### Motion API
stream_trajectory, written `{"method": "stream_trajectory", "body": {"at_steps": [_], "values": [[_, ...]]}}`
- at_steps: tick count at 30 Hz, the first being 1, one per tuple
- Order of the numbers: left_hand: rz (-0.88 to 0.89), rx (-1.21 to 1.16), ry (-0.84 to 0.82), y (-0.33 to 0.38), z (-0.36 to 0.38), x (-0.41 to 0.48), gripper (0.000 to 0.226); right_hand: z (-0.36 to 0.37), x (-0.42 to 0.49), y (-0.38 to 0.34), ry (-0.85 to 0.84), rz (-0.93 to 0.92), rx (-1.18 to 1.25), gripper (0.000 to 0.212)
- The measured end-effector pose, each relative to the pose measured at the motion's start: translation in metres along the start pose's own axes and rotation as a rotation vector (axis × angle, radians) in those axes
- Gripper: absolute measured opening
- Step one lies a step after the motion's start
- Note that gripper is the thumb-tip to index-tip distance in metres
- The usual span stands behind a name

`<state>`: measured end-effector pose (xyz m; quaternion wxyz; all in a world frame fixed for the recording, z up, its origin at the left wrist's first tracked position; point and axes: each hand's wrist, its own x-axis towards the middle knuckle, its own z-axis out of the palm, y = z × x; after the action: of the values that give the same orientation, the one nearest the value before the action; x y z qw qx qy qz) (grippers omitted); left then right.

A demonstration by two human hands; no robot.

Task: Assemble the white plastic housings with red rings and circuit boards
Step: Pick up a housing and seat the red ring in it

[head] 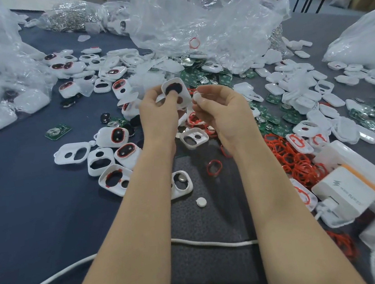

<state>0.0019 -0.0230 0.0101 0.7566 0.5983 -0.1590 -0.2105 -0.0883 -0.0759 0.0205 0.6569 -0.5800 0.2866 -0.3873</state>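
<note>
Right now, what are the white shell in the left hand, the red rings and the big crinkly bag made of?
White housing: looks like hard moulded plastic, smooth with a soft sheen. Red rings: probably rubber or silicone, thin and bent out of shape. Bag: thin clear plastic film, crinkled and shiny.

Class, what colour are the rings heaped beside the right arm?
The rings are red, clearest in the head view.

Soft, even light makes faint shadows. The clear bags [202,22] shine a little. The edges bend and look blurry.
</note>
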Motion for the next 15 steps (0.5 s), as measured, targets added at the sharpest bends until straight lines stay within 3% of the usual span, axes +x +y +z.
{"method": "stream_trajectory", "body": {"at_steps": [9, 15], "values": [[0.086, 0.091, -0.027, -0.002, 0.001, -0.002, 0.009, 0.001, 0.000, 0.008, 0.241, -0.337, -0.581, 0.008], [-0.088, 0.069, -0.204, 0.001, 0.004, -0.005, 0.005, 0.001, 0.000, 0.011, 0.297, -0.435, -0.686, 0.012]]}}
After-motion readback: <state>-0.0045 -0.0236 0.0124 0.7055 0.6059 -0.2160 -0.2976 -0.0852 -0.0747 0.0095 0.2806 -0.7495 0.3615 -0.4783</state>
